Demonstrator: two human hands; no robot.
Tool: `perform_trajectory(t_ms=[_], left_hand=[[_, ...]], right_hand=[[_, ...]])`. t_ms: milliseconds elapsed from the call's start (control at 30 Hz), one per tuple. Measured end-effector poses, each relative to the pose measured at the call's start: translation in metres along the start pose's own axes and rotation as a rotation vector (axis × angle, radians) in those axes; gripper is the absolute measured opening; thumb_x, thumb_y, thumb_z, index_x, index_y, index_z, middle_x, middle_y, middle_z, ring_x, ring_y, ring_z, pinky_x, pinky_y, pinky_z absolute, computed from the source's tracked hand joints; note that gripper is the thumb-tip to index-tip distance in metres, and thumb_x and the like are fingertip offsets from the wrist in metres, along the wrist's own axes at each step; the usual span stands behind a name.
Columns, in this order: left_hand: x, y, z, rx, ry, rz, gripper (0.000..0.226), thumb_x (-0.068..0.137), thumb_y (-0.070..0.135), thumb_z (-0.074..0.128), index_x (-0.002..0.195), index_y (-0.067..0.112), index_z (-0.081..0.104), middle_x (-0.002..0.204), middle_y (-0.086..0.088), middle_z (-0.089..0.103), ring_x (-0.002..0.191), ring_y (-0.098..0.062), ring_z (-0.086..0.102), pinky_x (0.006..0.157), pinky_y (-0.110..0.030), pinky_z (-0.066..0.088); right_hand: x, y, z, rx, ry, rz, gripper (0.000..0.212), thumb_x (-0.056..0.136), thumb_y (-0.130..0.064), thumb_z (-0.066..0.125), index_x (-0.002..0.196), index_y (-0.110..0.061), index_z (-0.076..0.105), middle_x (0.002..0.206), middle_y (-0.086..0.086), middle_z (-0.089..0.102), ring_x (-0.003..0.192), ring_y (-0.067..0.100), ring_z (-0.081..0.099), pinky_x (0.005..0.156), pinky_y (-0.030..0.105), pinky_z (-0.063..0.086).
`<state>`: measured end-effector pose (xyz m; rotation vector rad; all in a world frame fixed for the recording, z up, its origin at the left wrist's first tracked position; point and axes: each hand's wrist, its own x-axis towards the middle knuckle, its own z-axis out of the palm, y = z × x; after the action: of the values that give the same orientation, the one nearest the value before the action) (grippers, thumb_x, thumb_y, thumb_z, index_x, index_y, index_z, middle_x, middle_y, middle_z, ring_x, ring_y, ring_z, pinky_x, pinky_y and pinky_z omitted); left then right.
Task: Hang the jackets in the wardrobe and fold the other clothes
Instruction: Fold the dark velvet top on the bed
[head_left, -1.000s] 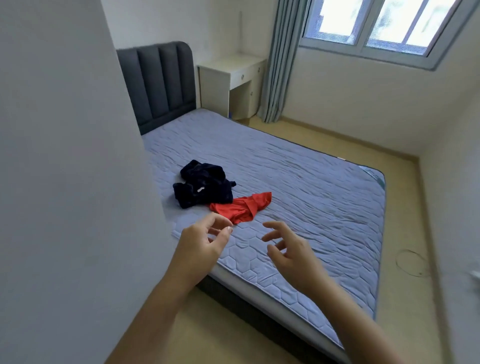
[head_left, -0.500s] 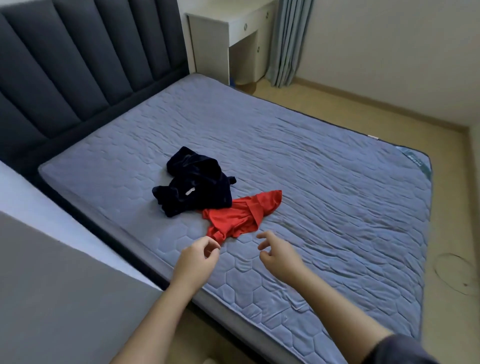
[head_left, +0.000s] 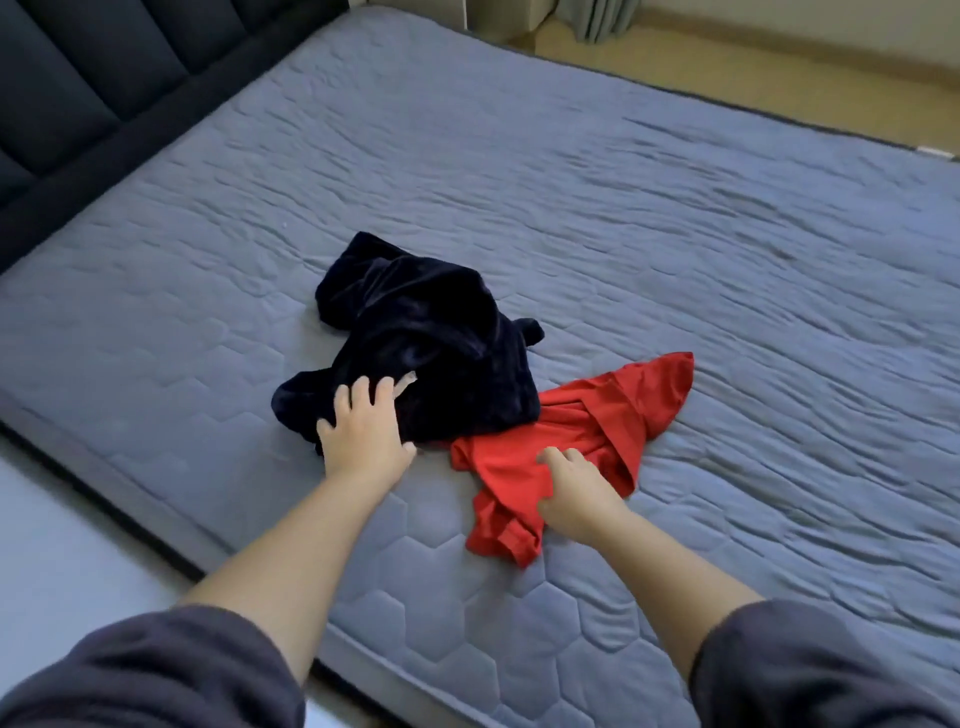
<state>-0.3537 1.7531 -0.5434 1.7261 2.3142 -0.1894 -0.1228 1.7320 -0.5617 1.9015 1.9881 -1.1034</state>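
Nearest to me, two dark grey sleeves frame the bottom of the view, the left sleeve (head_left: 145, 675) and the right sleeve (head_left: 821, 670), with bare forearms reaching out over the near edge of the mattress (head_left: 675, 208). My left hand (head_left: 363, 436) lies flat with fingers spread on the near end of the dark navy garment (head_left: 426, 353), pressing on the cloth rather than closing around it. My right hand (head_left: 576, 493) sits to the right of it, fingers bent down into the red garment (head_left: 618, 415) and thumb tucked against a fold, so it has a bunch of the red fabric in its grasp.

Both pieces are crumpled in the middle of the blue-grey quilted mattress. The navy one lies left and farther back, and its right edge overlaps the red one. A small white label (head_left: 407, 383) shows on the navy cloth just beyond my left fingertips.

Farther off, the dark padded headboard (head_left: 78, 78) runs along the upper left. Past the far edge of the mattress I see tan floor (head_left: 753, 67) and the hem of a grey-green curtain (head_left: 597, 21).
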Motion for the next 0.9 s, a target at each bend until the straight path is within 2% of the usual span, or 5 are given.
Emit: perform_trajectory(t_ms=[133,233,467,733,900], left_hand=[[0.054,-0.056,0.042,0.049,-0.055,-0.127,0.12,0.067,0.058,0.075,0.148,0.038,-0.012,0.158,-0.003,-0.016,0.145,-0.036,-0.007,0.105,-0.064,0.024],[0.073,-0.083,0.086,0.002,-0.135,-0.119,0.106,0.066,0.056,0.077,0.146,0.044,0.008,0.158,-0.005,-0.01,0.14,-0.039,0.012,0.099,-0.056,0.039],[0.082,-0.096,0.11,-0.041,0.076,0.068,0.017,0.081,0.011,0.059,0.097,0.016,0.059,0.103,-0.008,0.046,0.1,-0.031,0.042,0.064,-0.038,0.038],[0.051,-0.025,-0.09,-0.258,0.448,0.419,0.022,0.065,-0.002,0.062,0.078,0.015,0.055,0.086,-0.004,0.051,0.088,-0.031,0.047,0.054,-0.037,0.04],[-0.023,0.051,-0.261,-0.22,0.546,0.685,0.022,0.062,-0.006,0.058,0.077,0.009,0.056,0.082,-0.008,0.054,0.084,-0.033,0.05,0.056,-0.036,0.039]], right_hand=[[0.071,-0.034,0.033,0.033,0.091,-0.029,0.078,0.082,-0.01,0.057,0.148,-0.031,0.021,0.16,0.008,0.0,0.141,0.038,0.02,0.107,0.048,0.036],[0.123,-0.046,0.047,0.025,0.186,-0.043,0.094,0.079,-0.007,0.061,0.149,-0.043,0.01,0.16,0.007,-0.013,0.139,0.039,0.024,0.102,0.049,0.041],[0.151,-0.027,0.051,0.087,0.272,-0.059,0.028,0.079,0.0,0.056,0.101,-0.014,0.066,0.106,0.01,0.066,0.102,0.032,0.059,0.083,0.03,0.045],[0.05,-0.048,-0.097,0.125,0.321,-0.13,0.015,0.074,-0.006,0.061,0.083,-0.014,0.07,0.094,0.004,0.07,0.093,0.022,0.062,0.07,0.022,0.039],[-0.075,-0.049,-0.195,-0.161,0.067,-0.164,0.024,0.081,-0.014,0.059,0.103,-0.009,0.068,0.106,0.013,0.068,0.101,0.031,0.061,0.078,0.027,0.046]])
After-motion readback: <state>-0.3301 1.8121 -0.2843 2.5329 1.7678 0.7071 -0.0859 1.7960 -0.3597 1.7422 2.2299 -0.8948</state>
